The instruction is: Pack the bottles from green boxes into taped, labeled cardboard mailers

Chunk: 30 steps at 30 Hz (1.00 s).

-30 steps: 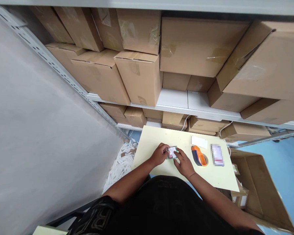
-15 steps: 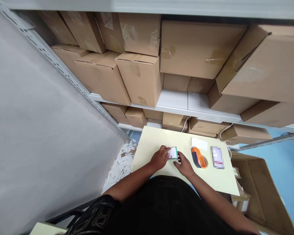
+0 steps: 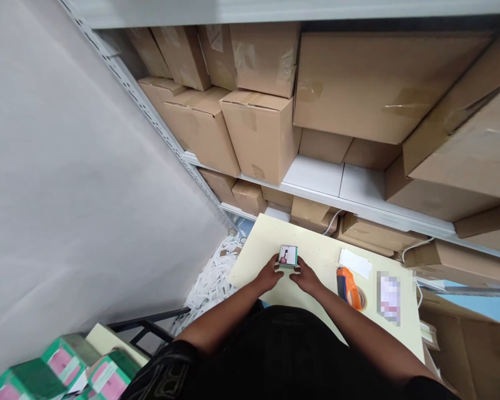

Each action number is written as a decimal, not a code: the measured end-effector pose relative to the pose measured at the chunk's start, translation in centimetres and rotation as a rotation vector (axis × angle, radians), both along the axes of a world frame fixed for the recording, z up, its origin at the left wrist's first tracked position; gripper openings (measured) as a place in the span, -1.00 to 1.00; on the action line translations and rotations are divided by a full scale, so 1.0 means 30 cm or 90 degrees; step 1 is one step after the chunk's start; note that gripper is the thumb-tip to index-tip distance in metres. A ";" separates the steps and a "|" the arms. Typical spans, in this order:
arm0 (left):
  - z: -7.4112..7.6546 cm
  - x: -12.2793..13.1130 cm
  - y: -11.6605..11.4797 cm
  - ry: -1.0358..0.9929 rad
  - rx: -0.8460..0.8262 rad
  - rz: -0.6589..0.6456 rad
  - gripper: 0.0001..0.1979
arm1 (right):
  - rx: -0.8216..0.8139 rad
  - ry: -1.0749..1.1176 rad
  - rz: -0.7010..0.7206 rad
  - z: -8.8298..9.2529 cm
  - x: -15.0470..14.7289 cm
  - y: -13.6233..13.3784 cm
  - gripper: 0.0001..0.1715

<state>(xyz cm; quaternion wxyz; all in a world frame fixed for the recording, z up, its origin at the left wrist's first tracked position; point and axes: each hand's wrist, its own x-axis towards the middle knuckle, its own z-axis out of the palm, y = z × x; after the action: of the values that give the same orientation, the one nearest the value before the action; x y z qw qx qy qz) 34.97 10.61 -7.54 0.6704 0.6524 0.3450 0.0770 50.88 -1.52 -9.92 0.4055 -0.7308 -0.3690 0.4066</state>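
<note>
A small box (image 3: 289, 256), green and white with a pinkish patch on its top, is near the left end of the pale table (image 3: 250, 253). Its left side is gripped by my left hand (image 3: 270, 274), fingers along the edge and thumb toward me. My right hand (image 3: 306, 275) holds the opposite side the same way. Whether the box touches the tabletop, I cannot tell. To the right are an orange and dark blue tape dispenser (image 3: 350, 288) with a roll of tape and a white card-like stack (image 3: 355, 263).
A pixelated item (image 3: 389, 299) lies at the table's right. Shelves of cardboard boxes (image 3: 256, 133) stand behind. White paper strips (image 3: 210, 273) cover the floor at left. Green and pink packages (image 3: 66, 364) are at lower left, and a large open carton (image 3: 469, 339) at right.
My left hand has moved off the box's top to its left side, and my right hand has closed on the right side. The view has shifted left, bringing in the green packages.
</note>
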 end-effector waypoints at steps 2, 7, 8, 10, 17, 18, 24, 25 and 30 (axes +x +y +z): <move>0.008 0.012 0.104 0.008 0.013 0.015 -0.24 | 0.002 0.008 -0.020 -0.012 -0.004 0.108 -0.11; -0.015 0.052 0.402 0.027 0.037 0.006 -0.26 | -0.003 0.011 -0.085 -0.016 -0.008 0.400 -0.07; -0.024 0.061 0.456 0.028 0.041 0.000 -0.26 | -0.006 0.010 -0.099 -0.011 -0.010 0.454 -0.05; -0.042 0.075 0.549 0.031 0.052 -0.007 -0.23 | -0.023 0.020 -0.121 0.005 -0.017 0.551 -0.02; -0.120 0.032 0.692 0.060 0.072 -0.005 -0.26 | -0.082 0.004 -0.160 0.038 -0.075 0.545 -0.12; -0.134 0.009 0.692 0.076 0.072 0.002 -0.30 | -0.079 -0.029 -0.173 0.035 -0.083 0.480 -0.18; -0.192 -0.181 0.616 0.166 0.133 -0.081 -0.78 | -0.131 -0.274 -0.315 0.004 -0.096 -0.075 -0.46; -0.195 -0.210 0.593 0.173 0.144 -0.106 -0.81 | -0.159 -0.286 -0.338 -0.003 -0.092 -0.157 -0.47; -0.184 -0.276 0.450 0.210 0.194 -0.175 -0.86 | -0.245 -0.256 -0.388 -0.040 -0.058 -0.393 -0.49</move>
<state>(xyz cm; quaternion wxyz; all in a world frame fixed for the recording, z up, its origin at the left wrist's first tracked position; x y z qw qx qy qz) 26.69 24.10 -13.05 0.5035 0.7903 0.3418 -0.0712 49.14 -13.31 -11.13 0.2832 -0.9339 -0.1250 0.1790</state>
